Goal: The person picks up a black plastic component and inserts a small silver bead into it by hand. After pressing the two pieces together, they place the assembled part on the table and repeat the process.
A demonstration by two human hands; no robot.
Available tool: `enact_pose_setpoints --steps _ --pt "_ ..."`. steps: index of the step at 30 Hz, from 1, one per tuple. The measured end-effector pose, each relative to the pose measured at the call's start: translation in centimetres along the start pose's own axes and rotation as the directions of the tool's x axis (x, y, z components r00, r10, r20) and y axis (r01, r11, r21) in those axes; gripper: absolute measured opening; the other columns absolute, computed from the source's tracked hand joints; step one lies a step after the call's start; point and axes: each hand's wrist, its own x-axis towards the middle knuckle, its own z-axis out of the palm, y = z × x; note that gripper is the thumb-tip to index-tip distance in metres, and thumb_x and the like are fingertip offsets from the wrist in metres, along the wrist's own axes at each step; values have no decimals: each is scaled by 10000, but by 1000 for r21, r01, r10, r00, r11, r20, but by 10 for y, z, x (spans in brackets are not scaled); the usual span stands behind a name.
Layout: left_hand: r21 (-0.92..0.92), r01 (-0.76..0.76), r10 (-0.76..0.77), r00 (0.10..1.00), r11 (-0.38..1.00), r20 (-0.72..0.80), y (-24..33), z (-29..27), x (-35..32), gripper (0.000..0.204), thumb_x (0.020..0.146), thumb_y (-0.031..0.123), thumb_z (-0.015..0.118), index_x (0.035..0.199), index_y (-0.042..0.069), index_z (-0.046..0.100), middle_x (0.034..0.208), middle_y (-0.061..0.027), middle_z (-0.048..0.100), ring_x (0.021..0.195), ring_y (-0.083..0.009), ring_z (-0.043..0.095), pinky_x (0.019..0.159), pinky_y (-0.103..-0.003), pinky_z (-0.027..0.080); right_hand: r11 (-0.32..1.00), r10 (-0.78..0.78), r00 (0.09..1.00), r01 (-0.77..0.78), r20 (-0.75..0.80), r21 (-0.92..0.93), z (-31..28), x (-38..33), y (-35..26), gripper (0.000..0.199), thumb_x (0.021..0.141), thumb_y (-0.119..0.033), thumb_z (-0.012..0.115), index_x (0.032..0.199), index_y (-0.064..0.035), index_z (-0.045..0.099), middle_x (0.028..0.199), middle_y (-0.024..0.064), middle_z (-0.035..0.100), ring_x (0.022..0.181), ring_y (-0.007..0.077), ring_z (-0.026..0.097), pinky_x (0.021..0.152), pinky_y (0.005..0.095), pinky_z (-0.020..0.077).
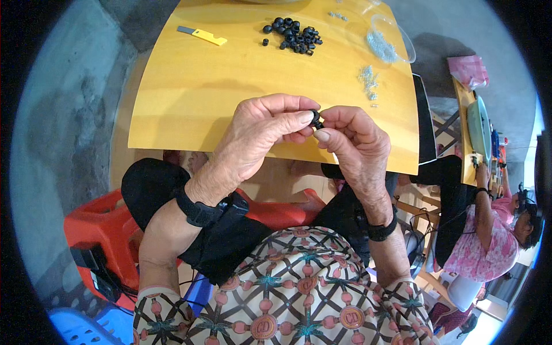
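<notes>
Over the near edge of the yellow table (pixel 190 109), both hands meet at a small black plastic part (pixel 315 119). My left hand (pixel 256 133) pinches it between thumb and fingertips. Against its lower right side, my right hand (pixel 357 141) grips the black end by thumb and forefinger; whether this is a separate piece I cannot tell. Beyond the hands lies a pile of black plastic parts (pixel 296 39), some round and some short and tubular. Small silvery metal pieces (pixel 368 79) are scattered to the right, with more in a clear plastic bowl (pixel 409 50).
A yellow-handled blade tool (pixel 208 37) lies at the far left of the table. A red plastic stool (pixel 95 241) and a blue basket (pixel 80 328) stand at lower left. On the right, a person (pixel 480 236) sits by another table with a green basin (pixel 475 129).
</notes>
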Motion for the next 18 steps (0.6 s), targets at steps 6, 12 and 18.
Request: enact_pose_setpoints --steps 6,12,18 --pt "31 27 -28 999 999 23 -1 -1 -2 259 906 154 597 1125 18 619 966 -46 658 847 -102 630 748 -223 517 998 -39 999 38 -20 -58 0 -5 3 194 776 -34 725 949 -4 642 772 49 665 732 92 628 658 231 518" --pt "-109 120 -118 993 987 27 -6 -3 -1 256 906 161 597 1120 21 622 938 -43 660 810 -99 633 719 -215 519 999 6 1000 -6 -12 -39 -1 -9 2 203 775 -26 722 963 -5 647 774 35 656 727 81 614 660 224 511" --pt "-157 165 -160 986 974 42 -6 -3 -1 245 905 150 598 1110 19 624 915 -35 664 795 -94 635 703 -212 523 998 37 999 -37 5 -41 -2 -11 0 227 775 -33 727 985 -7 647 786 27 652 735 75 610 665 219 509"
